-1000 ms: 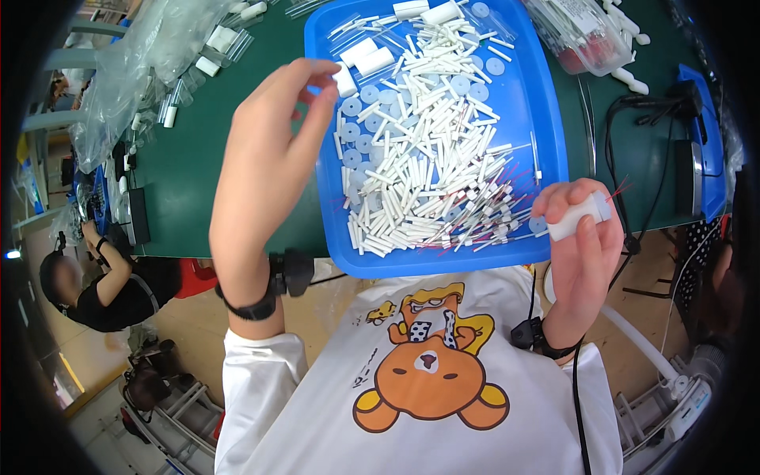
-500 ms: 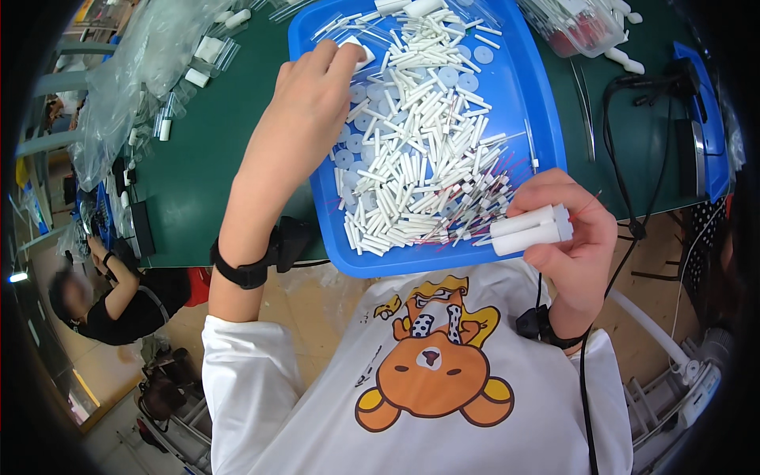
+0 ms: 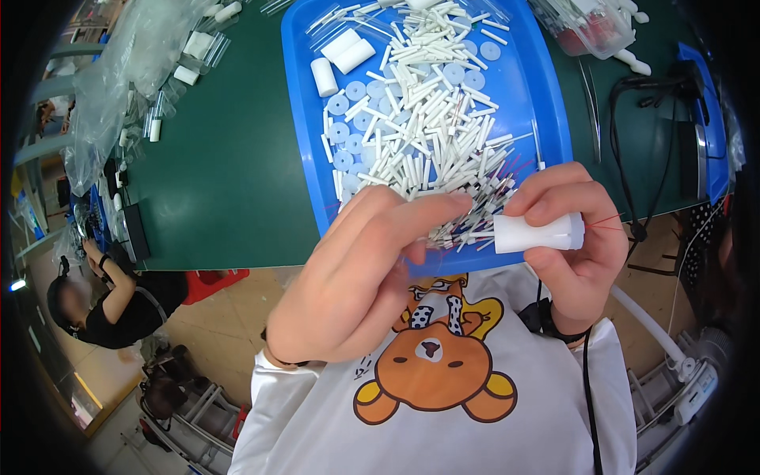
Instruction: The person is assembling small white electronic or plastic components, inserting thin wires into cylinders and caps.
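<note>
My right hand (image 3: 582, 237) is closed around a white cylinder (image 3: 526, 234). A translucent disc caps the cylinder's right end, thin red wires stick out beyond it, and pale thin ends protrude on the left. My left hand (image 3: 356, 273) hovers over the near left edge of the blue tray (image 3: 558, 119), index finger stretched toward the cylinder and thumb apart. Nothing shows between its fingertips; the other fingers are curled and partly hidden. In the tray lie a heap of short white tubes (image 3: 427, 138), translucent discs (image 3: 338, 104), wired pieces (image 3: 487, 202) and loose white cylinders (image 3: 324, 77).
Metal tweezers (image 3: 590, 111) lie right of the tray, near black cables (image 3: 621, 150). A clear container (image 3: 586, 28) stands at the far right. Plastic bags (image 3: 127, 87) and clear tubes with white plugs (image 3: 198, 59) cover the far left. Another person (image 3: 119, 305) works at left.
My left hand has left the white cylinders at the tray's far left and come near toward my right hand. The piece in my right hand has turned slightly.
</note>
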The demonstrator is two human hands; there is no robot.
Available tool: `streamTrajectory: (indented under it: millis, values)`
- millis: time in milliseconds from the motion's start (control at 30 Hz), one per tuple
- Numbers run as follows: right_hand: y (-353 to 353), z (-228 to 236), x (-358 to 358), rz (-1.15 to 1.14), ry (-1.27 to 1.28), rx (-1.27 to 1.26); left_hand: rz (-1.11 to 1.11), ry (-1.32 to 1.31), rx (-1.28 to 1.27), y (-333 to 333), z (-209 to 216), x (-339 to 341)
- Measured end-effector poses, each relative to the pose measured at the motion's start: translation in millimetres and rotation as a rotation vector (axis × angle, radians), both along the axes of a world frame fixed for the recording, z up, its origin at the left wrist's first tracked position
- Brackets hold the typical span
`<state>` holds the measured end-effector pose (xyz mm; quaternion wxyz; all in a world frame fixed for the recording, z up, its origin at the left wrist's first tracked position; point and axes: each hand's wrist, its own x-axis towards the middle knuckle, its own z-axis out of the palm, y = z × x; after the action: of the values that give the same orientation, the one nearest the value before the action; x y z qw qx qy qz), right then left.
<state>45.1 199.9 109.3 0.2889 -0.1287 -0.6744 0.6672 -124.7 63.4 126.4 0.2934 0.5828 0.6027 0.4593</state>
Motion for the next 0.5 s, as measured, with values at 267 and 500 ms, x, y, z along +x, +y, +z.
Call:
streamTrajectory:
  millis: [267,500]
  values:
    - [0,2,-9,0.074,0.001,0.342,0.042,0.041,-0.057,6,-8,14]
    - [-1,6,-19,0.110,-0.047,0.395,0.088,0.130,-0.124,7,-12,15]
